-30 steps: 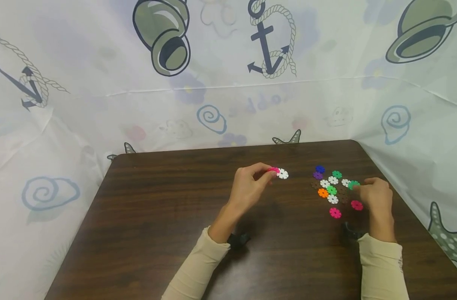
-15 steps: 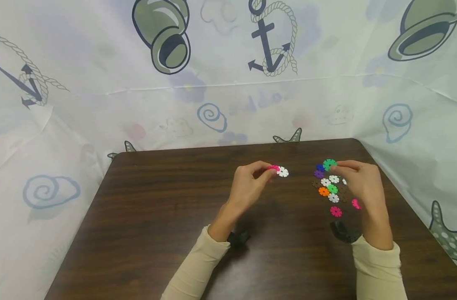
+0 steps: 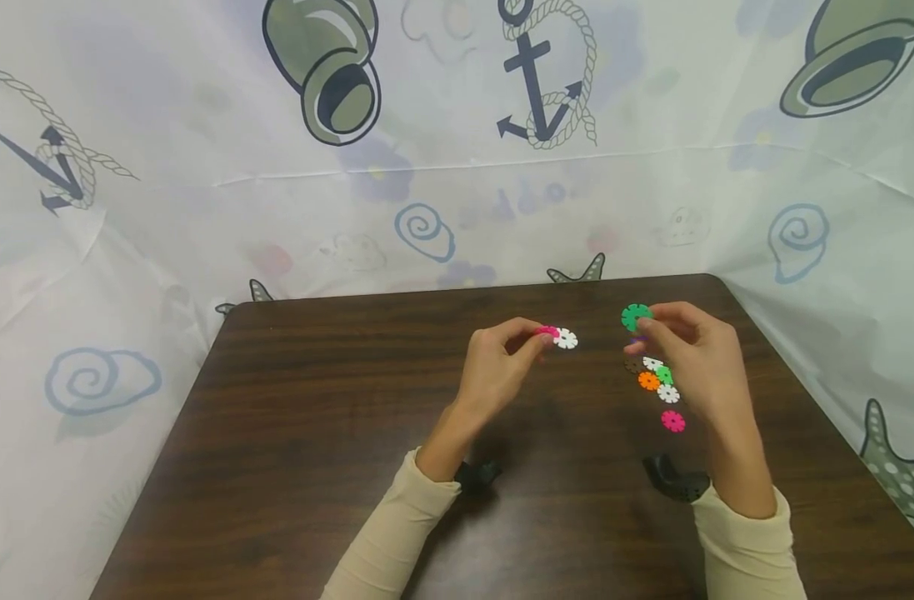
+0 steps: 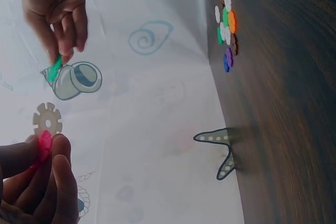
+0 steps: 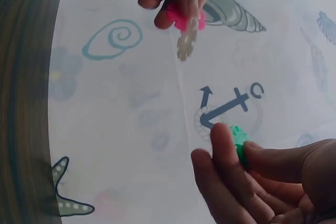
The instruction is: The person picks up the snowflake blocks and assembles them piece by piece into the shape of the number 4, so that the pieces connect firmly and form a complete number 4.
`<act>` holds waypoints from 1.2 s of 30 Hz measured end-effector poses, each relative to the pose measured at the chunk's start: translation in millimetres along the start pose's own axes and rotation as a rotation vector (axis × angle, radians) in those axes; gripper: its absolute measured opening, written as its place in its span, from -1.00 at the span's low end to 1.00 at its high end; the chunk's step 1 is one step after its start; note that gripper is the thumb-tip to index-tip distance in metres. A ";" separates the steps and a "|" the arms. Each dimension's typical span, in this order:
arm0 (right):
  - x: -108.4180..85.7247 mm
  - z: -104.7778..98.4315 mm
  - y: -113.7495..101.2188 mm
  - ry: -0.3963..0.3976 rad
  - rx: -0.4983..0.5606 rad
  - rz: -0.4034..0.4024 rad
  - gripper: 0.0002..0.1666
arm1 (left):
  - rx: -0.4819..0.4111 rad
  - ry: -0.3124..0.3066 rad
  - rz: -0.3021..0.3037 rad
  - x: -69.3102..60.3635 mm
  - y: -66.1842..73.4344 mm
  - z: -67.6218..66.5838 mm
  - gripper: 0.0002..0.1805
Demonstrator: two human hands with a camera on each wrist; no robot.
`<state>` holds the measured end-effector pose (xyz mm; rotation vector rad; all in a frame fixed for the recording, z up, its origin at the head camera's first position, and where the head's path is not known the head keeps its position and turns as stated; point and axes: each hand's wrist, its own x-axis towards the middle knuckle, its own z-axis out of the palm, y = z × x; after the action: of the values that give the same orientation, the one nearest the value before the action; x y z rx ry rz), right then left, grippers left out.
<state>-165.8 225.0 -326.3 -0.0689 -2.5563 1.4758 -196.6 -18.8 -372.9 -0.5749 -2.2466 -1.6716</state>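
My left hand [image 3: 494,362] pinches a pink notched disc [image 3: 549,331] between thumb and fingers. A white notched disc [image 3: 567,339] is joined to the pink one and points right, standing free of the fingers; the left wrist view shows the white disc [image 4: 40,120] upright above the pink disc [image 4: 45,142]. My right hand [image 3: 700,358] pinches a green notched disc [image 3: 634,317] by its edge, raised above the table. In the right wrist view the green disc [image 5: 239,136] sits between thumb and forefinger, apart from the white disc [image 5: 186,44].
On the brown table [image 3: 314,417], under and beside my right hand, lie several loose discs, among them an orange disc [image 3: 647,381], a pink disc [image 3: 673,422] and a white disc [image 3: 668,393]. The hand hides some. A printed white cloth [image 3: 457,142] stands behind the table.
My right hand has lifted the green disc from the scattered pieces and carried it left, toward the left hand. The left hand stays almost still with the joined pink and white discs.
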 end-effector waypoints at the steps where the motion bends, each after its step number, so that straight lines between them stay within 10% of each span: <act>1: -0.8 1.3 -1.0 0.000 0.012 -0.022 -0.52 | -0.001 0.000 -0.002 0.0 0.0 0.1 -0.85; 14: -6.4 20.6 -5.9 0.093 -0.023 -0.362 -0.69 | -0.052 0.031 0.020 -0.8 3.3 0.0 -0.89; 36: -6.7 43.2 -4.7 0.056 -0.134 -0.424 -0.74 | -0.119 0.049 -0.006 -3.1 7.1 -0.8 -0.84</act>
<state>-166.9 184.9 -344.2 0.3828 -2.4234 1.1275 -190.5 -18.2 -368.2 -0.5482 -2.1284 -1.8118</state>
